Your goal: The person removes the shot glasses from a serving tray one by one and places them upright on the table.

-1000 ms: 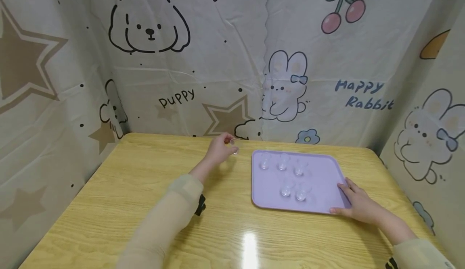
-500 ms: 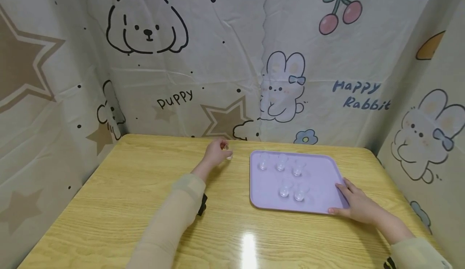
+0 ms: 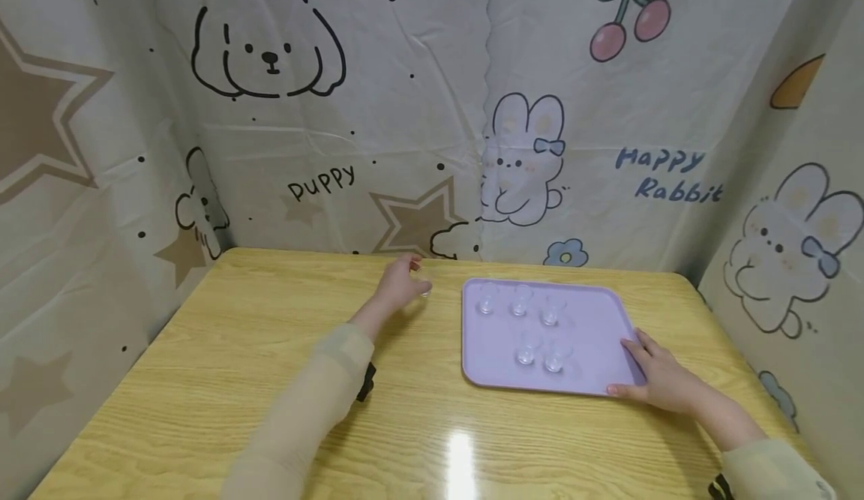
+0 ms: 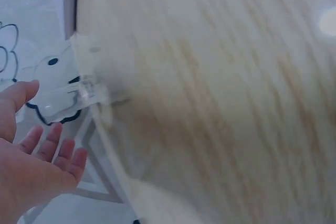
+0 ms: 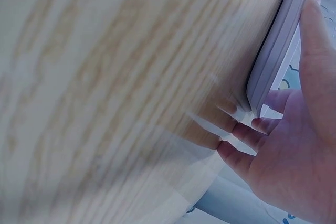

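Lilac tray (image 3: 594,312): flat on the wood-grain counter (image 3: 378,425); right of the left fingers and apart from them, its near right corner between right thumb and right fingers.
Far row: three small clear cups (image 3: 519,305) on the tray, to the right of the left fingers; the leftmost is the tray cup closest to them.
Near row: two matching cups (image 3: 553,361) on the tray, left of the right fingers and well apart from them.
Loose cup (image 4: 65,100): off the tray, on the counter near its far edge, in the gap between left thumb and left fingers; appears upright.
Left hand (image 3: 398,284): released; fingers extended, thumb spread away from them around the loose cup. Light contact cannot be ruled out.
Right hand (image 3: 664,380): grasping the tray corner, thumb along the near edge, fingers at the right edge; lower fingertips seem to rest on the counter.
Count so far: five cups on, one off. Judged mostly done if all belong on the tray.
Remaining: judged as the one cup at the left fingers; near row looks one short on their side. Direction of transfer: cannot tell.
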Tool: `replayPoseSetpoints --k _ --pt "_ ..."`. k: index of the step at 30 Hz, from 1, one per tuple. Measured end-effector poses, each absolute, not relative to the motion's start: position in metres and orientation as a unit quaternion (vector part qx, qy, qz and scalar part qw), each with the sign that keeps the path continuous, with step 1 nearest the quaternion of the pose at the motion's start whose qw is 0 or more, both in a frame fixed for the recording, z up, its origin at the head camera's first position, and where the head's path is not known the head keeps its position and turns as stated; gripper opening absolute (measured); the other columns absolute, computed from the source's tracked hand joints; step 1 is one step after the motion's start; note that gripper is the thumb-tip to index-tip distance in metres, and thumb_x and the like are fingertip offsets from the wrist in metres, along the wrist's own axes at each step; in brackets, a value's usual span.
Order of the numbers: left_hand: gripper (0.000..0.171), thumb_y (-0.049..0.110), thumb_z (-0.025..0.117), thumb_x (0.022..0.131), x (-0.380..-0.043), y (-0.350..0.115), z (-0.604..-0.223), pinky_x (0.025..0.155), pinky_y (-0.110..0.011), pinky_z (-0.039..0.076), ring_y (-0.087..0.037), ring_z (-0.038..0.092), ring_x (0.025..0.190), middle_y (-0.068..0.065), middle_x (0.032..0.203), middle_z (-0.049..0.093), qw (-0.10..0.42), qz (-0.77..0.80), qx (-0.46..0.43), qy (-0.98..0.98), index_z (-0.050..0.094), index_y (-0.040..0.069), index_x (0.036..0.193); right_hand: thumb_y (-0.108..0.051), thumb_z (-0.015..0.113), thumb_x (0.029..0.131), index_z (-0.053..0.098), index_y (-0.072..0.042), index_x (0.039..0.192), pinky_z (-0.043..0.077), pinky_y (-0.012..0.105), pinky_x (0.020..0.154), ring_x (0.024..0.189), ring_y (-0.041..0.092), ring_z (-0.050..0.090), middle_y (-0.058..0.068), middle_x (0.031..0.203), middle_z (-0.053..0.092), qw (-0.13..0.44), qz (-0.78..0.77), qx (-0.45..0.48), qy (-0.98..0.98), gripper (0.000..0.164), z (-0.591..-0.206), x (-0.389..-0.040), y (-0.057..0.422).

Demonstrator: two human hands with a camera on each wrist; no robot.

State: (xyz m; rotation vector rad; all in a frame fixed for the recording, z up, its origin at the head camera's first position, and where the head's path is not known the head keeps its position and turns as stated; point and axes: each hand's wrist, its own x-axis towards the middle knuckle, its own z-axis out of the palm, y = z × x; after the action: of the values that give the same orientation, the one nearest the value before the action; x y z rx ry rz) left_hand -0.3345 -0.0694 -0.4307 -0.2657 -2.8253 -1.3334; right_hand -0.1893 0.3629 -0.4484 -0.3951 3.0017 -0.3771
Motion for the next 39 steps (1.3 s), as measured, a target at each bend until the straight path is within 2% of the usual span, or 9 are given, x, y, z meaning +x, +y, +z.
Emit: replayPoseSetpoints --k 4,11,17,21,33,39 --pt "0.061 0.020 0.071 0.083 -0.327 -0.071 -0.419 0.102 -0.045 0.040 -0.032 0.043 0.122 -0.013 0.130 0.051 0.007 -0.404 -0.090 -0.910 0.044 0.004 0.136 -0.053 0.071 0.075 0.037 0.015 0.134 0.034 0.069 0.092 0.119 0.065 0.028 0.043 0.141 0.019 0.043 -0.119 -0.129 0.984 0.097 -0.447 -0.190 0.364" --pt "0.065 0.027 0.074 0.082 -0.308 -0.063 -0.395 0.105 -0.044 0.036 -0.030 0.041 0.126 -0.012 0.135 0.049 0.020 -0.398 -0.117 -0.910 0.045 0.007 0.136 -0.053 0.071 0.075 0.036 0.014 0.135 0.032 0.070 0.093 0.120 0.065 0.026 0.043 0.141 0.018 0.048 -0.130 -0.126 0.982 0.097 -0.450 -0.189 0.366" --pt "0.062 0.026 0.074 0.081 -0.288 -0.054 -0.380 0.104 -0.044 0.037 -0.027 0.041 0.125 -0.007 0.133 0.051 0.037 -0.425 -0.130 -0.895 0.046 0.011 0.135 -0.053 0.071 0.075 0.035 0.014 0.135 0.033 0.070 0.091 0.119 0.066 0.026 0.043 0.141 0.018 0.048 -0.128 -0.126 0.983 0.097 -0.453 -0.189 0.369" --pt "0.061 0.026 0.074 0.080 -0.274 -0.046 -0.374 0.104 -0.043 0.037 -0.027 0.042 0.124 -0.007 0.130 0.053 0.054 -0.426 -0.154 -0.890 0.048 0.010 0.133 -0.053 0.071 0.075 0.036 0.015 0.134 0.033 0.070 0.091 0.118 0.066 0.026 0.044 0.141 0.018 0.051 -0.130 -0.125 0.982 0.097 -0.453 -0.188 0.369" --pt "0.062 0.030 0.074 0.081 -0.241 -0.015 -0.369 0.107 -0.040 0.034 -0.023 0.042 0.126 -0.004 0.133 0.052 0.047 -0.453 -0.212 -0.865 0.048 0.011 0.134 -0.051 0.072 0.075 0.034 0.015 0.135 0.030 0.071 0.093 0.120 0.066 0.024 0.044 0.141 0.016 0.050 -0.138 -0.128 0.981 0.097 -0.452 -0.189 0.367" --pt "0.060 0.030 0.075 0.080 -0.229 0.005 -0.378 0.099 -0.033 0.042 -0.020 0.049 0.116 -0.003 0.128 0.055 0.037 -0.468 -0.233 -0.852 0.051 0.010 0.131 -0.052 0.072 0.075 0.034 0.015 0.135 0.030 0.071 0.093 0.120 0.066 0.024 0.043 0.142 0.016 0.048 -0.141 -0.129 0.980 0.097 -0.451 -0.190 0.365"
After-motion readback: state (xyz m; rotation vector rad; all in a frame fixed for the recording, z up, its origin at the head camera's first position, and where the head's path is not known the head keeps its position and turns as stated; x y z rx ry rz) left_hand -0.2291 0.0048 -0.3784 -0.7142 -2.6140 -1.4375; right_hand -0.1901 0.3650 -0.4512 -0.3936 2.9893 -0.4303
